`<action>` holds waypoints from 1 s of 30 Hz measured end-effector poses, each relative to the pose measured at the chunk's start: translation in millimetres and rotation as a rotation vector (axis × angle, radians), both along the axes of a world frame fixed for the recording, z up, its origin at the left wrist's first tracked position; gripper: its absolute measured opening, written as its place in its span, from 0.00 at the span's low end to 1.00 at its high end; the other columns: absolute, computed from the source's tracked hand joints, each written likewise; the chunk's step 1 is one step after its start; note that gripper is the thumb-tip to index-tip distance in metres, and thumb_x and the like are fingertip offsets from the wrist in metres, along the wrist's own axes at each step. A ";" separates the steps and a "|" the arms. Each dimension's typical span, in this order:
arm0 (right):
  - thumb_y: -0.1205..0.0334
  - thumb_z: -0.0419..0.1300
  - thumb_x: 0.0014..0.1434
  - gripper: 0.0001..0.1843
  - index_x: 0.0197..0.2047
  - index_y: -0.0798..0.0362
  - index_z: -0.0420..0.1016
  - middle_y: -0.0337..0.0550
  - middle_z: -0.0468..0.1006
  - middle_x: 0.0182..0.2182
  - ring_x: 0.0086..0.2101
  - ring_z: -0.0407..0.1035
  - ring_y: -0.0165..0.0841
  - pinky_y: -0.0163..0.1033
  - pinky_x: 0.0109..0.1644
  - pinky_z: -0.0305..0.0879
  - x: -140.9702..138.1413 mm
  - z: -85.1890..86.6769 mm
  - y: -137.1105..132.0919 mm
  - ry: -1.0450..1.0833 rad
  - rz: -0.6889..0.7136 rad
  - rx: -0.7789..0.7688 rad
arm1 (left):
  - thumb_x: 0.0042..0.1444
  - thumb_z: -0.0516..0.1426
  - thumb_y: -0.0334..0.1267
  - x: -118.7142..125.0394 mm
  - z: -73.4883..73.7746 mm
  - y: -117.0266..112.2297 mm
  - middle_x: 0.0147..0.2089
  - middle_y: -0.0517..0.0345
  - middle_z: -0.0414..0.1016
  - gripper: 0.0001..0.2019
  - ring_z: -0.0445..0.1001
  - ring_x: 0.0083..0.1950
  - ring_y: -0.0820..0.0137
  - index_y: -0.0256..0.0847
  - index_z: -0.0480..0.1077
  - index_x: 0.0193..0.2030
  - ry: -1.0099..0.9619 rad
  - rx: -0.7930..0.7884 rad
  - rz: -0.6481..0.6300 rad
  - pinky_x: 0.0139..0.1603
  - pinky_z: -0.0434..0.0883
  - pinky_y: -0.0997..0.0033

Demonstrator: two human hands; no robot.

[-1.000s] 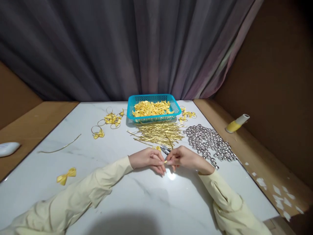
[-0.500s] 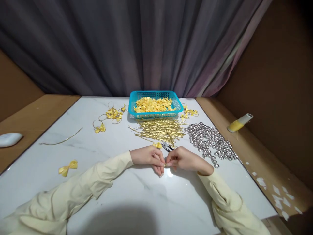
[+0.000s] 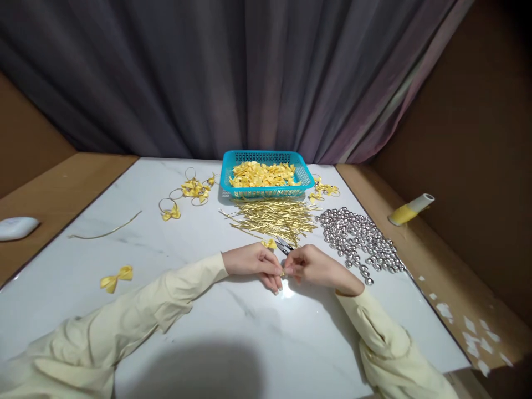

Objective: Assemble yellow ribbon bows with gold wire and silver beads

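My left hand (image 3: 254, 264) and my right hand (image 3: 311, 266) meet at the middle of the white marble table (image 3: 249, 332). Both pinch one small gold piece (image 3: 282, 272) between their fingertips; it is too small to name surely. A yellow bow (image 3: 269, 244) and small scissors (image 3: 283, 244) lie just behind my hands. Beyond them sits a pile of gold twist ties (image 3: 276, 217), with a heap of silver bells (image 3: 359, 238) to its right.
A teal basket (image 3: 266, 173) of yellow bows stands at the back. Finished bows with gold loops (image 3: 193, 190) lie to its left, others (image 3: 322, 191) to its right. A lone bow (image 3: 116, 279), a gold strip (image 3: 106, 230), a white device (image 3: 16, 227) and a yellow spool (image 3: 409, 209) lie around.
My hands keep pinching the small gold piece together, with slight finger shifts. The view has tilted a little, so everything sits slightly higher in the picture.
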State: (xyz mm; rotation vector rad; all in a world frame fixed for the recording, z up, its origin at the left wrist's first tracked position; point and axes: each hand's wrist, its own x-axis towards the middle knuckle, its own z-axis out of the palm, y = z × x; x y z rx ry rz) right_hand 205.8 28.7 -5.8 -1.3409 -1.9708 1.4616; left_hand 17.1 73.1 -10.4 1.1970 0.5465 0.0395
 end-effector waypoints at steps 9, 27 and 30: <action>0.64 0.55 0.51 0.07 0.27 0.58 0.71 0.38 0.70 0.16 0.18 0.60 0.25 0.29 0.22 0.55 0.4 -2.1 0.8 0.045 -0.036 -0.030 | 0.48 0.60 0.40 -0.7 -2.2 1.7 0.31 0.47 0.78 0.12 0.78 0.32 0.68 0.31 0.74 0.33 0.009 -0.011 -0.011 0.35 0.74 0.74; 0.60 0.58 0.51 0.09 0.31 0.59 0.72 0.39 0.71 0.19 0.20 0.62 0.25 0.29 0.24 0.56 2.2 -1.0 1.2 0.115 0.021 -0.081 | 0.49 0.60 0.37 -1.6 -3.2 1.3 0.29 0.50 0.77 0.09 0.77 0.30 0.68 0.30 0.73 0.32 0.014 -0.007 -0.031 0.34 0.75 0.72; 0.62 0.58 0.50 0.08 0.28 0.59 0.72 0.39 0.71 0.18 0.19 0.62 0.25 0.29 0.24 0.57 3.0 1.0 0.5 0.089 0.038 -0.062 | 0.48 0.60 0.37 -2.3 -5.1 2.3 0.29 0.49 0.78 0.10 0.77 0.30 0.67 0.30 0.73 0.33 0.009 -0.006 -0.036 0.34 0.75 0.72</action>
